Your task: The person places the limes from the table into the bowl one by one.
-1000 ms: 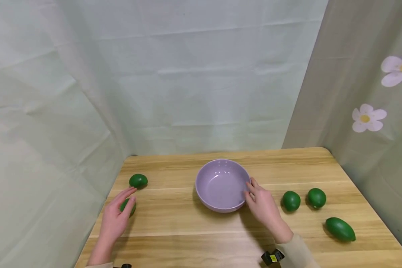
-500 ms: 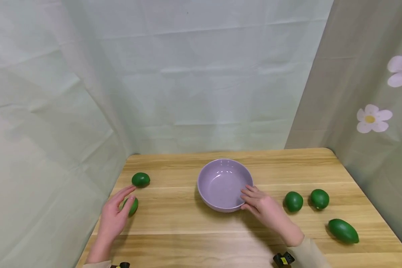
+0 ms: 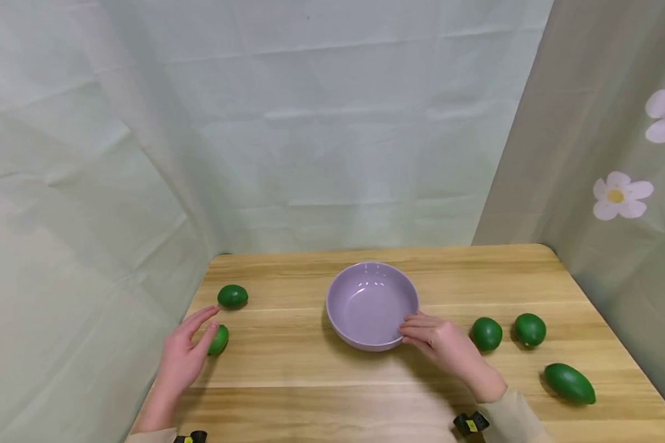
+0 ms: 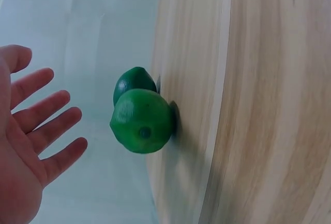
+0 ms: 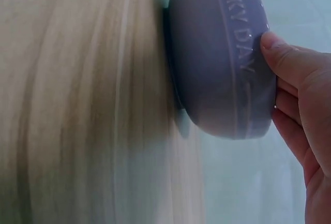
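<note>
A purple bowl (image 3: pixel 366 311) stands on the wooden table; raised letters reading LUCKY DAY run along its outer wall (image 5: pixel 222 53) in the right wrist view. My right hand (image 3: pixel 446 346) pinches the bowl's near right rim, thumb outside and fingers over the inside. On the left, my left hand (image 3: pixel 181 357) hovers with fingers spread beside a green lime (image 3: pixel 220 340), holding nothing. A gap between that hand (image 4: pixel 31 146) and the lime (image 4: pixel 142 123) shows in the left wrist view. Just beyond lies a second green lime (image 3: pixel 233 296).
Two round green limes (image 3: pixel 486 334) (image 3: pixel 529 330) lie right of the bowl. Nearer the right edge is a longer green fruit with pointed ends (image 3: pixel 569 383). Pale cloth (image 3: pixel 338 135) hangs behind the table (image 3: pixel 310 394) and at both sides.
My right hand has shifted slightly down along the bowl's rim and its fingers have closed onto it. The left hand has drawn back a little from the lime. The bowl stays put.
</note>
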Demonstrator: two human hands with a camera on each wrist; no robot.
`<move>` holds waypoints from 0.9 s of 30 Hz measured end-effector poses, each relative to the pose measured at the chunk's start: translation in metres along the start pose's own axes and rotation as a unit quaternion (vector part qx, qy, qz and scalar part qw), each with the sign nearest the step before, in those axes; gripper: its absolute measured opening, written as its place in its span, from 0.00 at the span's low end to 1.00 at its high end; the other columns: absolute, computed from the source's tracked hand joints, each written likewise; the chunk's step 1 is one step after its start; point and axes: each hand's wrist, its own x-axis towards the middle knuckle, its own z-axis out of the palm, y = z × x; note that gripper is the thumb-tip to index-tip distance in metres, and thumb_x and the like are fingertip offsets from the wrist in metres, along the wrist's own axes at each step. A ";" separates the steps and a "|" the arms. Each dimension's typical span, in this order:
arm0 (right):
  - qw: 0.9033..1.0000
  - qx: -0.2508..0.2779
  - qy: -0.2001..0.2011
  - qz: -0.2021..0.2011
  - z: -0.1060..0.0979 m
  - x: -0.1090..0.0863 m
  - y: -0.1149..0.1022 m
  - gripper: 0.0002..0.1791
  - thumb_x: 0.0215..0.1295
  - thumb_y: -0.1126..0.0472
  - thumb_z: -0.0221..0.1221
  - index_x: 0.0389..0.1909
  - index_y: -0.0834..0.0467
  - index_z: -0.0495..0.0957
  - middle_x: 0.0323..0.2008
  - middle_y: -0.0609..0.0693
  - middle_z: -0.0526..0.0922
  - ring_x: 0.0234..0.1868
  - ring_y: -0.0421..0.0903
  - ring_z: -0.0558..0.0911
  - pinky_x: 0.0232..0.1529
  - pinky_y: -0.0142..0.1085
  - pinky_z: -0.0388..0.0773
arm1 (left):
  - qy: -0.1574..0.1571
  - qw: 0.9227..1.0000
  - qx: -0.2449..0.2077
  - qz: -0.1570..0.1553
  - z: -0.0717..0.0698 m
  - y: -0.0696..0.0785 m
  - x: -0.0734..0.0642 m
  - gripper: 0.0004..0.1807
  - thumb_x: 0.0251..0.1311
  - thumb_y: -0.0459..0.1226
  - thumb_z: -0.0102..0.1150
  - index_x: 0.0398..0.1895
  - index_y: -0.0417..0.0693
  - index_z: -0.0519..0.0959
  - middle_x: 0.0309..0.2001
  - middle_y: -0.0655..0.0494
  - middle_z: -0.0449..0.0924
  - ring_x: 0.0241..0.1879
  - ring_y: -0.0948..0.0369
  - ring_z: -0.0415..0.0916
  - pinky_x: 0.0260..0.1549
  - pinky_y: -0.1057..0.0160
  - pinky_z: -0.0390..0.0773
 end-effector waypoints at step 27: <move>0.998 0.037 0.006 0.044 0.002 0.001 0.003 0.11 0.56 0.65 0.79 0.40 0.56 0.93 0.44 0.50 0.93 0.50 0.50 0.91 0.59 0.50 0.86 | -0.054 0.997 0.042 0.023 -0.004 -0.019 -0.006 0.26 0.63 0.34 0.77 0.63 0.38 0.83 0.64 0.35 0.81 0.64 0.35 0.77 0.61 0.81 0.61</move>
